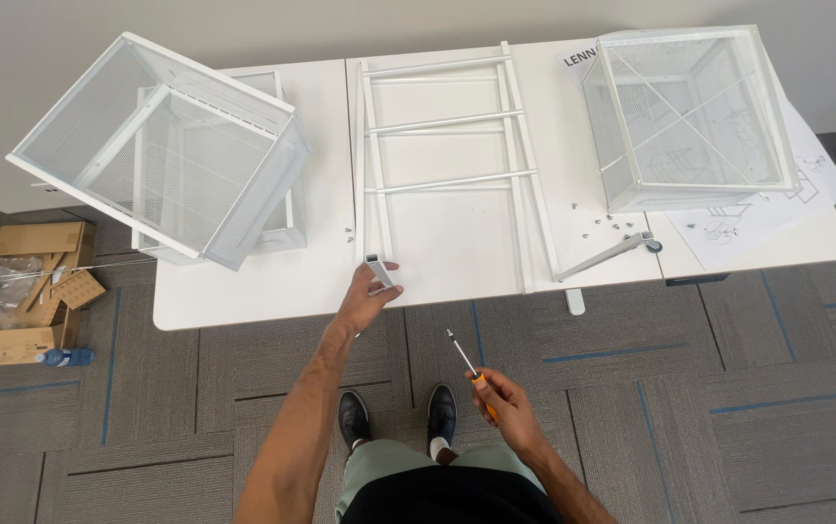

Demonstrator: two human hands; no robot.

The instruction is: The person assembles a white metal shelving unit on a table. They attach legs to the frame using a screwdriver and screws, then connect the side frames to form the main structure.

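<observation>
Two hands in view, both the person's own. Left hand (367, 291) fingers pinch the near end of a white metal frame (442, 165), thumb and fingertips closed around the open square end of its left rail at the near table edge. Left arm stretched forward and up from the body, wrist straight, palm facing down.

Right hand (503, 396) fingers curled together around the orange handle of a screwdriver (466, 364); its shaft points up and left, tip free in the air over the carpet (680, 388), not touching anything. Right arm bent, hand held low and near the body, well apart from the table.

Frame lies flat on the white table (243, 291), ladder-like, long rails running near to far, three crossbars between them.

Containers: a white mesh basket (161, 150) at far left of the table, tipped on its side, open face toward the camera, resting on another white frame piece; nothing visible inside. A second white mesh basket (689, 112) at far right, standing on printed instruction sheets (777, 209), holds nothing I can make out.

Small loose screws (604, 224) lie just near of the right basket, beside a grey leg with caster (612, 252). Open cardboard box (30, 291) on the floor at far left with plastic wrapping and card scraps in it. Black shoes (398, 415) visible below, between the arms.
</observation>
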